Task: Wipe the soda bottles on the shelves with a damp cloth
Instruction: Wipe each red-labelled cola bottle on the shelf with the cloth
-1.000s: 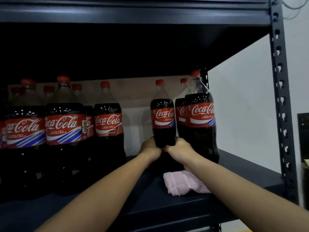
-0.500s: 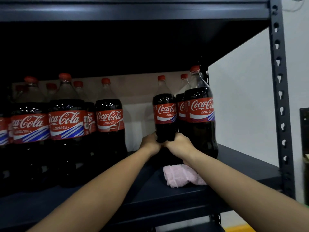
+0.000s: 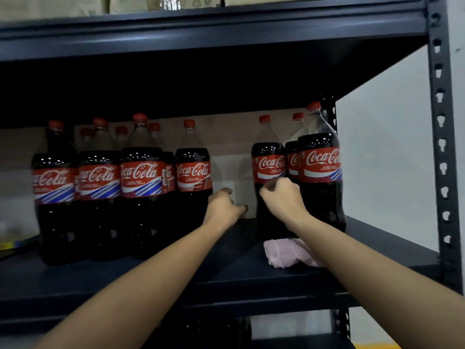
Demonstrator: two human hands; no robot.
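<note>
A gap is left on the dark metal shelf (image 3: 251,275) between the left cluster of red-capped plastic cola bottles (image 3: 192,182) and the right group of three cola bottles (image 3: 319,167). The gap is partly taken up by the left hand (image 3: 222,206). The front edge before the right group is obstructed by a crumpled pink cloth (image 3: 286,253). Headroom is limited by the dark upper shelf (image 3: 214,34).

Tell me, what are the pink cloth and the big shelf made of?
The cloth looks like soft, fuzzy fabric, maybe microfibre: it lies crumpled with floppy folds. The shelf looks like painted metal: dark, smooth boards and an upright post punched with rows of holes.
</note>
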